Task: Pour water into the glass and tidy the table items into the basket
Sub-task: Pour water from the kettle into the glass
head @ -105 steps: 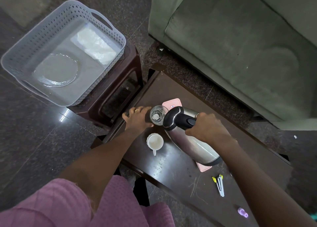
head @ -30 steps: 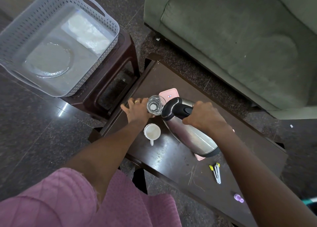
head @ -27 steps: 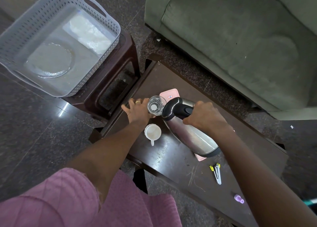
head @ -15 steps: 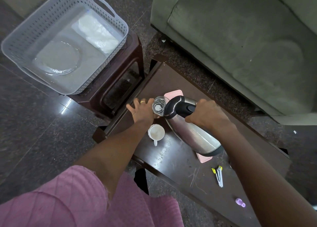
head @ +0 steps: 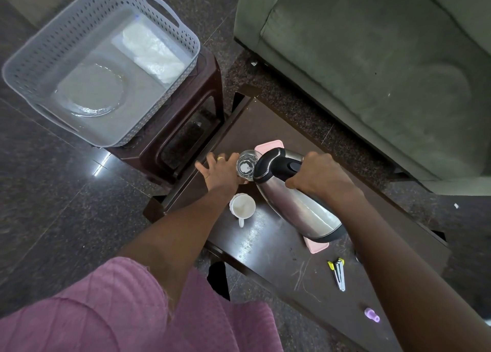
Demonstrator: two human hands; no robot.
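A clear glass [head: 247, 165] stands on the dark wooden table [head: 271, 248]. My left hand [head: 219, 172] wraps its left side. My right hand [head: 318, 177] grips the black handle of a steel kettle [head: 295, 205], which is tilted with its spout over the glass's rim. Under the kettle lies a pink tray [head: 317, 246]. A white cup [head: 242, 206] stands just in front of the glass. The grey plastic basket [head: 47, 35] sits on a brown stool at the far left. It holds a clear glass plate [head: 90, 92] and a white packet [head: 152, 51].
On the table's near right end lie a nail clipper with yellow tips [head: 338, 272] and a small purple bottle [head: 372, 315]. A green sofa [head: 372, 59] stands behind the table. The brown stool [head: 186, 128] stands off the table's left end. Dark stone floor surrounds everything.
Both hands, the glass and the tilted kettle keep the same pose across the frames. Only the camera view shifts slightly.
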